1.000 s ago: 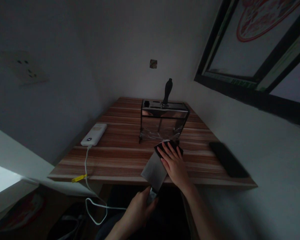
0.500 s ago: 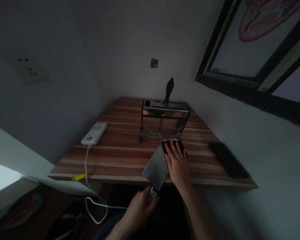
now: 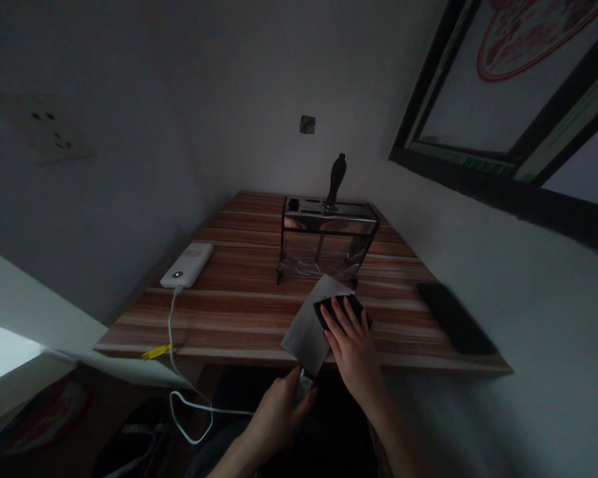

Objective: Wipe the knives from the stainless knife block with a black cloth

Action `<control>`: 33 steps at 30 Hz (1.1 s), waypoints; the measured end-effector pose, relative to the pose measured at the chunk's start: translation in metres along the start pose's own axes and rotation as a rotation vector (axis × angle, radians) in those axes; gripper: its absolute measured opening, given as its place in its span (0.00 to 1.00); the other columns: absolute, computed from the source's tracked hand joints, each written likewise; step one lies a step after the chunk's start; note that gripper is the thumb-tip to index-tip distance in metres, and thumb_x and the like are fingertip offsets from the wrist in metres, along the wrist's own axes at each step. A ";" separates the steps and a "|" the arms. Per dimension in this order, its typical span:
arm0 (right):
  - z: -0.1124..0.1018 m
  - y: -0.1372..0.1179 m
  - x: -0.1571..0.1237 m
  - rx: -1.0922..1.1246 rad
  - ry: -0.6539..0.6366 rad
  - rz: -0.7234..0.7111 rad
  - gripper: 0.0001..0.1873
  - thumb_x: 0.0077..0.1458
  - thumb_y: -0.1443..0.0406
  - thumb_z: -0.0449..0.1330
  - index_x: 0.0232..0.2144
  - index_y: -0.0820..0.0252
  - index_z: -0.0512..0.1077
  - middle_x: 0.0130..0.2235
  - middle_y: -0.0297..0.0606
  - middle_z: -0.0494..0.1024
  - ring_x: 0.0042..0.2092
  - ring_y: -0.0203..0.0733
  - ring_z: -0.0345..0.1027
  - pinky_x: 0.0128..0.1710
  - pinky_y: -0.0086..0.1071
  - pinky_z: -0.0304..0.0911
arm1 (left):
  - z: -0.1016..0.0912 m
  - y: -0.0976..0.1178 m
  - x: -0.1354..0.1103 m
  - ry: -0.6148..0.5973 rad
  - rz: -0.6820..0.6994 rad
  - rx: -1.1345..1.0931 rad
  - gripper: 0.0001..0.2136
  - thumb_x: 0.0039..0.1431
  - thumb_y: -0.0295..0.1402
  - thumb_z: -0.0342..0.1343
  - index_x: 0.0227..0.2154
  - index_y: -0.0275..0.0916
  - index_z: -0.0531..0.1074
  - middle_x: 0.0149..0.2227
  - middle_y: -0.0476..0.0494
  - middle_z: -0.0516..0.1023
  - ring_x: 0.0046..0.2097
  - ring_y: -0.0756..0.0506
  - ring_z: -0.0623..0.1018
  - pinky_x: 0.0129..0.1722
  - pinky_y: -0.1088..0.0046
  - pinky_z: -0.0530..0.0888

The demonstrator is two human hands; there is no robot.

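Observation:
My left hand (image 3: 282, 405) is closed around the handle of a cleaver (image 3: 306, 332), whose broad grey blade points away from me over the table's front edge. Under the fingers of my right hand (image 3: 351, 338) a black cloth or pad (image 3: 343, 312) is pressed flat against the right part of the blade. The far end of the blade shows bare beyond the pad. Just behind it stands a knife block (image 3: 329, 226) with a shiny top and clear front. One knife with a black handle (image 3: 337, 179) sticks upright out of its top.
On the wood-grain table (image 3: 239, 318), a white power bank (image 3: 187, 265) lies at the left, its white cable (image 3: 172, 325) hanging over the front edge with a yellow tag (image 3: 157, 352). A black phone (image 3: 456, 318) lies at the right. Walls stand close behind and on both sides.
My right hand has drawn the black pad along the blade towards me and slightly left, baring the blade's far end. My left hand and the cleaver stay nearly in place.

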State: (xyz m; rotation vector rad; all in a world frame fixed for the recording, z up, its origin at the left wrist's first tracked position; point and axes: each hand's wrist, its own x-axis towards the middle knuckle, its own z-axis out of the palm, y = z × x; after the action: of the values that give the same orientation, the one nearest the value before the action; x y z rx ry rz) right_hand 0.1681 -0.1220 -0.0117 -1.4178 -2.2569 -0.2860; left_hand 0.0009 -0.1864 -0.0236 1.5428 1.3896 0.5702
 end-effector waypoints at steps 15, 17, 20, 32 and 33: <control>-0.005 -0.052 -0.023 0.126 -0.131 -0.211 0.29 0.58 0.70 0.50 0.60 0.50 0.50 0.63 0.33 0.50 0.64 0.46 0.40 0.59 0.51 0.44 | 0.001 -0.014 0.012 0.041 0.104 0.003 0.13 0.52 0.34 0.50 0.35 0.31 0.73 0.35 0.36 0.79 0.37 0.41 0.77 0.33 0.73 0.70; -0.007 -0.054 -0.024 0.129 -0.145 -0.219 0.29 0.58 0.70 0.50 0.60 0.51 0.50 0.63 0.33 0.50 0.64 0.45 0.40 0.59 0.51 0.43 | 0.001 -0.016 0.013 0.032 0.119 -0.020 0.12 0.52 0.33 0.50 0.34 0.31 0.73 0.36 0.36 0.79 0.37 0.41 0.77 0.34 0.73 0.70; -0.011 -0.052 -0.022 0.134 -0.169 -0.231 0.29 0.59 0.68 0.50 0.61 0.52 0.48 0.63 0.33 0.50 0.64 0.44 0.40 0.60 0.49 0.42 | 0.003 -0.019 0.014 0.020 0.129 -0.050 0.11 0.51 0.31 0.50 0.35 0.31 0.73 0.36 0.36 0.79 0.36 0.42 0.78 0.33 0.74 0.70; -0.011 -0.042 -0.006 0.105 -0.182 -0.245 0.31 0.59 0.57 0.49 0.62 0.49 0.42 0.63 0.32 0.47 0.64 0.45 0.39 0.60 0.49 0.38 | 0.004 -0.018 0.014 0.038 0.109 0.040 0.11 0.53 0.34 0.48 0.32 0.33 0.72 0.32 0.40 0.79 0.32 0.44 0.76 0.30 0.75 0.68; -0.012 -0.041 -0.003 0.095 -0.187 -0.244 0.31 0.59 0.58 0.49 0.62 0.49 0.42 0.64 0.32 0.46 0.64 0.46 0.38 0.60 0.49 0.38 | 0.004 -0.018 0.013 0.041 0.095 0.059 0.11 0.53 0.33 0.48 0.32 0.33 0.72 0.31 0.40 0.79 0.32 0.45 0.76 0.30 0.75 0.67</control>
State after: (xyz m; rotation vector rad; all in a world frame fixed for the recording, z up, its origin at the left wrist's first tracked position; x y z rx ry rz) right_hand 0.1360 -0.1477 -0.0005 -1.1640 -2.5637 -0.1249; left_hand -0.0011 -0.1769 -0.0441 1.6601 1.3803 0.6268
